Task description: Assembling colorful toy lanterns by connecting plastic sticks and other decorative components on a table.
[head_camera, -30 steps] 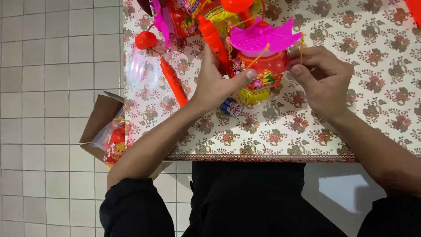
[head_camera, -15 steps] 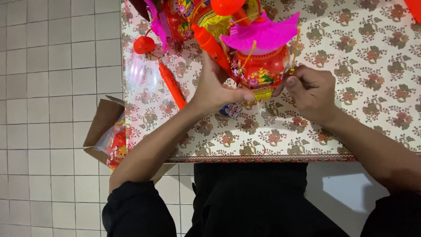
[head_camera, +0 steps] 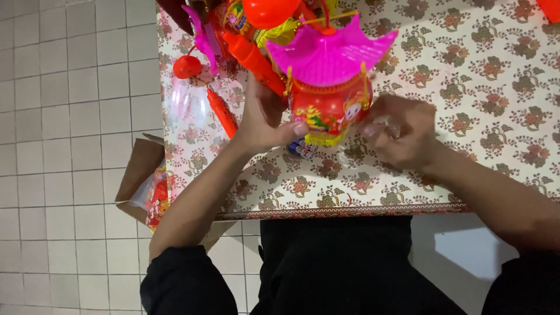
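The person sits at the near edge of the worktop (head_camera: 496, 116), which wears a flowered cloth. A red toy lantern (head_camera: 329, 108) with a pink roof (head_camera: 329, 55) stands between the two hands, toward the far edge and a little left of the middle. The left hand (head_camera: 262, 122) presses against the lantern's left side, thumb lying along its lower front, fingers partly curled around it. The right hand (head_camera: 402, 131) sits just beside the lantern's right side, blurred, its fingers bent inward; I cannot tell whether it grips anything or merely touches the lantern. Right under the lantern, at the left thumb, lies a small blue and white piece (head_camera: 303, 150).

Behind the lantern, at the far left corner, more plastic toys are heaped: an orange stick (head_camera: 256, 61), a pink piece (head_camera: 201, 38), a red ball (head_camera: 188, 67). A thinner orange stick (head_camera: 221, 112) lies on a clear wrapper (head_camera: 186, 102) near the left edge. On the tiled floor (head_camera: 64, 116), beside the worktop's near left corner, stands an open cardboard box (head_camera: 137, 169) with red packets in it.
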